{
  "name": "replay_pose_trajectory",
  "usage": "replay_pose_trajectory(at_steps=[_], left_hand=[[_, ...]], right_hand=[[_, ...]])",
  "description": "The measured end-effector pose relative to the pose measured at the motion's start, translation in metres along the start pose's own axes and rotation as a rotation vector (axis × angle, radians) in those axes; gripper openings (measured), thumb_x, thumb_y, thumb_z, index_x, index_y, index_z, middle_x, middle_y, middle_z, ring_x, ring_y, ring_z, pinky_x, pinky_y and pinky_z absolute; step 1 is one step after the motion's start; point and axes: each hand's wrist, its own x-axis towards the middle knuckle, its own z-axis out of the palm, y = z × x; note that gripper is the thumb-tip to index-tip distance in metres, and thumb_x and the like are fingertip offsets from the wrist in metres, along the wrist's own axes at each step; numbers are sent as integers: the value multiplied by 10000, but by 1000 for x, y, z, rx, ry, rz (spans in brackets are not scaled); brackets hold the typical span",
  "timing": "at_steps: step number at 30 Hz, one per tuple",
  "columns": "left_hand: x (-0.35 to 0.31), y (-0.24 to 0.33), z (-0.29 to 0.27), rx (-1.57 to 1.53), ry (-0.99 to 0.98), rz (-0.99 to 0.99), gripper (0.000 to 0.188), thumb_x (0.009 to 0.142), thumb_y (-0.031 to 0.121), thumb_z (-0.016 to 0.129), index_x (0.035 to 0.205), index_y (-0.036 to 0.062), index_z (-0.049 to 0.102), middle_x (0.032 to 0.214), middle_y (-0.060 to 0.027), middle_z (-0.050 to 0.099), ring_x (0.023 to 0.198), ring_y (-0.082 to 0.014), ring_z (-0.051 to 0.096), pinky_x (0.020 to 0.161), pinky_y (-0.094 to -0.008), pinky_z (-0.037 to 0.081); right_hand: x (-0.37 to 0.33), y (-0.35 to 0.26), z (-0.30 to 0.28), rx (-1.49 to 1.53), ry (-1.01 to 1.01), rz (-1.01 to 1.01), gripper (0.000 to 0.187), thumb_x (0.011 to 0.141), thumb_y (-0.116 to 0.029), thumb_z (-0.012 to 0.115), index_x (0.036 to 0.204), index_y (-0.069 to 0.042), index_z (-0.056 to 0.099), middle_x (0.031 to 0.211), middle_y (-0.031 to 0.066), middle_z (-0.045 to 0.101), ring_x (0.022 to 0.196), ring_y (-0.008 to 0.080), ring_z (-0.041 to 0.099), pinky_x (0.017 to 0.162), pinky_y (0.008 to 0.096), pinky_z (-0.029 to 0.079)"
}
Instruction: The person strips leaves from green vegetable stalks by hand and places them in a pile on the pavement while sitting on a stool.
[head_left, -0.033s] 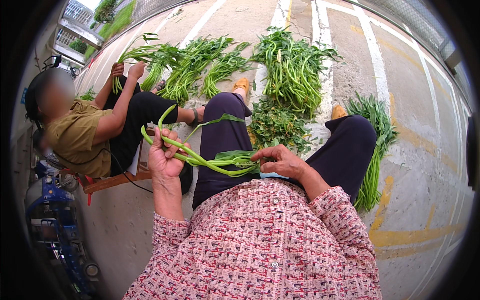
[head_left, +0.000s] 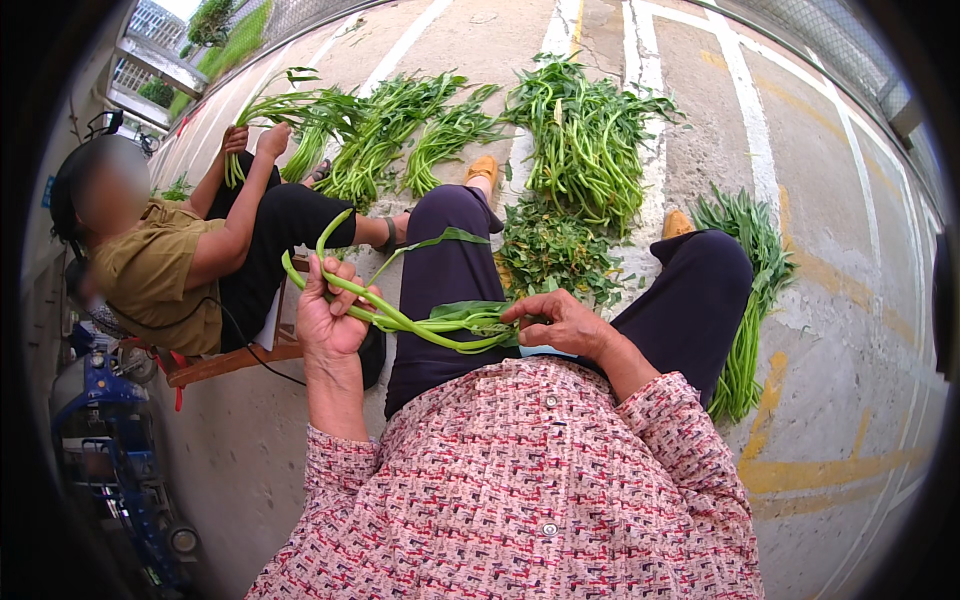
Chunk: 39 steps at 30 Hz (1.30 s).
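Observation:
A few long green water spinach stems (head_left: 430, 324) lie across my lap between my two hands. My left hand (head_left: 333, 310) is closed round their left ends, with one bent stem sticking up past the fingers and a narrow leaf trailing right. At the leafy right end, my right hand (head_left: 565, 322) has its fingers curled and pinched on the stems; the exact fingertip contact is partly hidden. Beyond my knees lies a heap of loose leaves (head_left: 560, 255), and behind it a large pile of water spinach (head_left: 585, 140).
At left a seated person (head_left: 170, 260) holds a water spinach bunch (head_left: 300, 112) in both hands. More bunches (head_left: 385, 135) lie before that person. Another long bunch (head_left: 745, 300) rests beside my right leg. A blue scooter (head_left: 110, 430) stands at lower left, near a wooden stool (head_left: 235, 362).

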Motion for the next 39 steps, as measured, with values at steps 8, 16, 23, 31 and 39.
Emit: replay_pose_trajectory(at_steps=[8,16,23,31,39], left_hand=[[3,-2,3,2,19,-11,255,939,322,495,815,105,552,597,45,412,405,-60,286,635,-295,328],[2,-2,6,10,33,-9,256,932,325,507,808,106,552,599,42,416,411,-62,295,635,-300,339],[0,2,2,21,50,-12,255,913,343,533,808,112,556,602,47,418,416,-66,304,623,-304,357],[-1,0,4,14,121,1,269,897,364,556,802,112,569,596,57,426,398,-61,297,596,-295,342],[1,2,2,6,21,-2,238,926,316,516,803,115,543,591,45,383,424,-66,296,647,-306,342]], right_hand=[[4,8,5,-248,42,-89,226,781,-72,643,980,35,651,847,43,652,778,100,574,738,262,467],[4,15,4,-150,147,-91,164,771,-69,632,897,33,652,731,67,635,686,117,563,660,272,457],[5,14,5,-97,205,-117,139,795,-82,604,863,34,638,648,24,558,616,98,499,586,264,421],[6,21,3,5,229,-46,186,780,-106,529,799,50,629,617,28,548,593,105,485,561,258,409],[-1,10,-4,233,242,92,179,834,-184,517,767,-36,594,624,-16,516,548,67,438,499,214,345]])
